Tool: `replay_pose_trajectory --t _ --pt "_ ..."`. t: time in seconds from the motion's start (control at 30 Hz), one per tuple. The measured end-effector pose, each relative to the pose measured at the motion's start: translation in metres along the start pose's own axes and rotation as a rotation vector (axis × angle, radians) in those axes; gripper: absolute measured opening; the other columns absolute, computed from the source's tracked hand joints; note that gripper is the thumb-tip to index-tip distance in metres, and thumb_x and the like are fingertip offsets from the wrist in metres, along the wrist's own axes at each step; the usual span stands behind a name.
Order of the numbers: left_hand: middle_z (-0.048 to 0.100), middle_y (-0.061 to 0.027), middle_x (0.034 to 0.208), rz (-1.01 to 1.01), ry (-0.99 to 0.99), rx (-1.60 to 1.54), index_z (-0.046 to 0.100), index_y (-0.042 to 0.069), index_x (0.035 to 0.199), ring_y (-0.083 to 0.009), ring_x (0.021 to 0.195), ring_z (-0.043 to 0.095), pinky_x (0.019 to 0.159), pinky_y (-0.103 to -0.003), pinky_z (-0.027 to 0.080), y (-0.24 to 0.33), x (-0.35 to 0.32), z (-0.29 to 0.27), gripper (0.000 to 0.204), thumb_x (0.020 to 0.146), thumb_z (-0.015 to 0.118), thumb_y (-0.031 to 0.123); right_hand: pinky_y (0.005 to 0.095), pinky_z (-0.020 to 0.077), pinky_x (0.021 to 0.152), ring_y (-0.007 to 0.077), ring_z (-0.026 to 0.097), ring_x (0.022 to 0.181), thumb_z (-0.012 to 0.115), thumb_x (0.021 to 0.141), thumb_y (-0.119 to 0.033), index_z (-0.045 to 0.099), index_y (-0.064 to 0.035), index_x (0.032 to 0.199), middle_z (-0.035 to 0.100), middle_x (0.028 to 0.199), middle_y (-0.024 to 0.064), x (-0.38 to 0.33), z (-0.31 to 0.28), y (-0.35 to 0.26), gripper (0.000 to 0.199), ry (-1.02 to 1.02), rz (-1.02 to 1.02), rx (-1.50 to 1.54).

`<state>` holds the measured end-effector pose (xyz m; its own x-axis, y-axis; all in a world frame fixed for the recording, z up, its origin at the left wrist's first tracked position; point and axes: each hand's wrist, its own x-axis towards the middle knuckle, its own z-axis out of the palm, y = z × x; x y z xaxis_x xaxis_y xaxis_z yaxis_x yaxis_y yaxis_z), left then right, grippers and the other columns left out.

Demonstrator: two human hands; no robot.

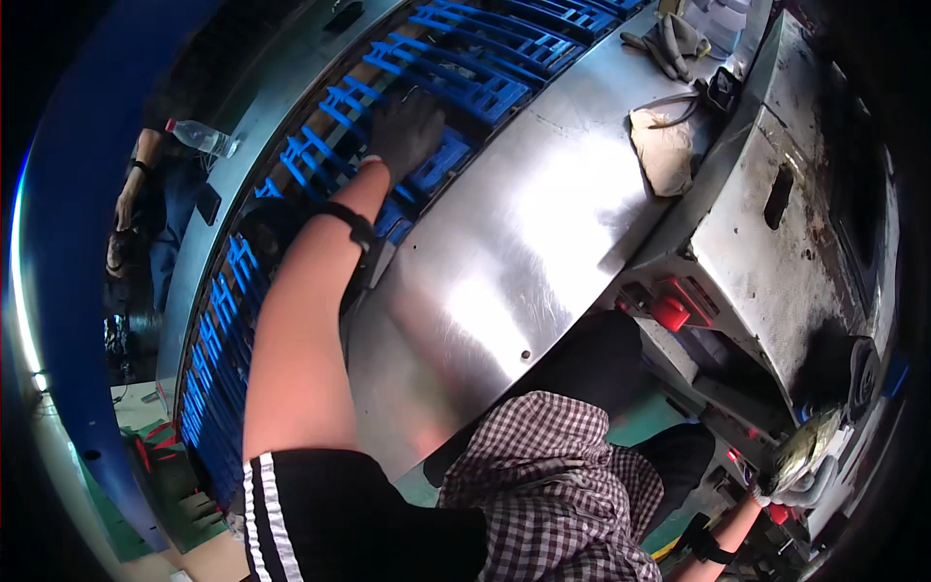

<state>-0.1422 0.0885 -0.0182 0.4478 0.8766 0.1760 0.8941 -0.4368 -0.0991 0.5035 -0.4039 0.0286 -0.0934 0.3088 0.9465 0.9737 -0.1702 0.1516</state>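
My left hand [407, 128], in a dark grey glove, reaches over a row of blue plastic parts [490, 97] on a long line. It lies against the parts, but its fingers are too dark to read. Slim blue prongs [301, 165] stand along the row beside my left forearm. Far to the lower right, my right hand [810, 488] wears a light grey glove. Its fingers curl against a shiny yellowish bundle [807, 451], whose kind I cannot make out. Both wrists carry black bands.
A shiny metal tabletop [504, 252] borders the line. Grey gloves [674, 44] and a beige cloth-like piece [662, 155] lie on it. On the right stands a worn machine housing [747, 233] with a red knob [669, 312]. Across the line are a bottle [202, 138] and another person's arm [139, 179].
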Motion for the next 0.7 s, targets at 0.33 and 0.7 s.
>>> replay_pose_trajectory --t 0.33,0.7 --pt "0.035 -0.0161 0.165 0.136 -0.04 -0.012 0.046 0.015 0.154 -0.0457 0.151 0.029 0.121 -0.065 0.023 0.054 -0.032 -0.003 0.053 0.109 0.038 0.043 0.048 0.0564 0.089 0.0353 0.068 0.1 0.03 0.116 -0.033 0.057 0.003 0.127 0.066 0.116 0.0205 0.001 -0.011 -0.006 0.046 -0.144 -0.049 -0.139" --pt "0.039 -0.0108 0.164 0.179 0.054 -0.013 0.043 0.025 0.157 -0.0419 0.15 0.034 0.117 -0.067 0.028 0.071 0.105 0.018 0.053 0.109 0.037 0.046 0.048 0.0549 0.092 0.0353 0.066 0.103 0.03 0.116 -0.032 0.057 0.0034 0.126 0.065 0.117 0.0202 0.006 -0.005 -0.023 0.045 -0.08 -0.038 -0.212"
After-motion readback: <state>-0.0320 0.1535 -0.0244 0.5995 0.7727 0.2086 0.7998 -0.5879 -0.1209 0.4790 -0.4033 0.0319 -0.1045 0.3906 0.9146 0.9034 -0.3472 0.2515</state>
